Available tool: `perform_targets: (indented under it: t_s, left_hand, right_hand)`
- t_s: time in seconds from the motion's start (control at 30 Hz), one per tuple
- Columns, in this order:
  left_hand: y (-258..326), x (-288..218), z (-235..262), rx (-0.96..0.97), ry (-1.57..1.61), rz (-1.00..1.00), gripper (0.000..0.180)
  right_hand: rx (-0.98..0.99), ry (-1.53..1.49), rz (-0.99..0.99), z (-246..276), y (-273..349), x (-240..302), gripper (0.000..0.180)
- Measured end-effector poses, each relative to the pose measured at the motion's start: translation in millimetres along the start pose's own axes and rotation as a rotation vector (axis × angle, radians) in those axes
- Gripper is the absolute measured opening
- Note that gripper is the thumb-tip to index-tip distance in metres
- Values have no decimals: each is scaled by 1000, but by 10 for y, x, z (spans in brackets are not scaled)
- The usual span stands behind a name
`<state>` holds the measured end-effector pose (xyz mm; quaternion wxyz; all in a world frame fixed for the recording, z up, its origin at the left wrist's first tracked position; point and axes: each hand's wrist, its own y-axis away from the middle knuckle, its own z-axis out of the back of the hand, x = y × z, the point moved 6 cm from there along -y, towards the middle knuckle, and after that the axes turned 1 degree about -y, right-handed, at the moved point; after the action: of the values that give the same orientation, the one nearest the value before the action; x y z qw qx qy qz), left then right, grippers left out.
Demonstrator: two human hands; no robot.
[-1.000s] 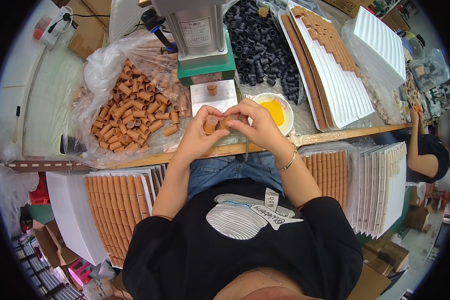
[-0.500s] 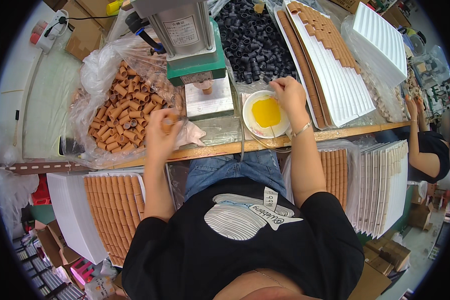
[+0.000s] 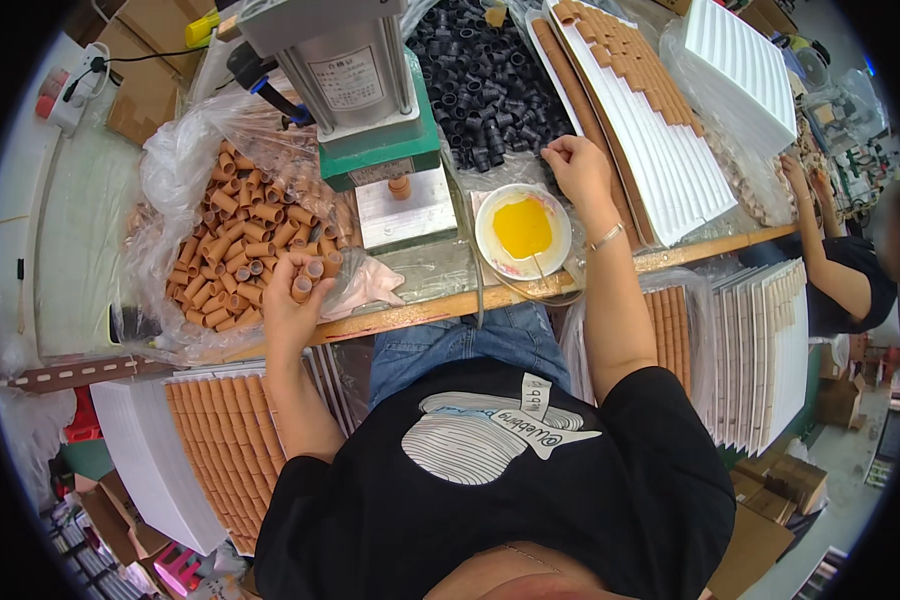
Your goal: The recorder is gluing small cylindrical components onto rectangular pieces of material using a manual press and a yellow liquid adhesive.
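Observation:
My left hand [image 3: 295, 302] is closed around a few tan tubes [image 3: 314, 269], at the front edge of the pile of similar tubes [image 3: 240, 235] lying in clear plastic. My right hand [image 3: 581, 172] is above and right of a white bowl [image 3: 481, 225] of yellow liquid [image 3: 522, 228], beside the heap of black plastic fittings [image 3: 480, 85]. Its fingertips are pinched together; whatever they hold is too small or hidden to make out. Between my hands stands a press with a green head [image 3: 380, 160]. One tan tube [image 3: 400, 188] stands upright on its metal plate [image 3: 410, 213].
White ridged trays with rows of tan tubes [image 3: 635, 65] lie at the right back. Further stacked trays [image 3: 225, 445] stand below the wooden bench edge [image 3: 380, 318]. A pink cloth [image 3: 375, 282] lies by the plate. Another person [image 3: 840, 270] works at the far right.
My left hand has moved left and slightly down, with the tubes now plainly visible in it. My right hand has shifted slightly away from the bowl, toward the black fittings. The view has shifted a little.

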<state>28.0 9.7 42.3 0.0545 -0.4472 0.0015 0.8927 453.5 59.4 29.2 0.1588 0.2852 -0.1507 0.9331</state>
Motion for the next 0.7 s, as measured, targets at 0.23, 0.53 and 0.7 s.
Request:
perform_targets:
  t_s: [0.23, 0.53, 0.7]
  left_hand:
    - [-73, -372, -556, 70, 458, -152, 32]
    - [-93, -824, -1012, 179, 546, -158, 27]
    - [-112, -1045, -1138, 199, 428, -199, 31]
  right_hand:
    - [59, -12, 495, 440, 1012, 463, 4]
    - [58, -150, 546, 474, 1046, 605, 14]
    - [27, -518, 560, 659, 1058, 1041, 9]
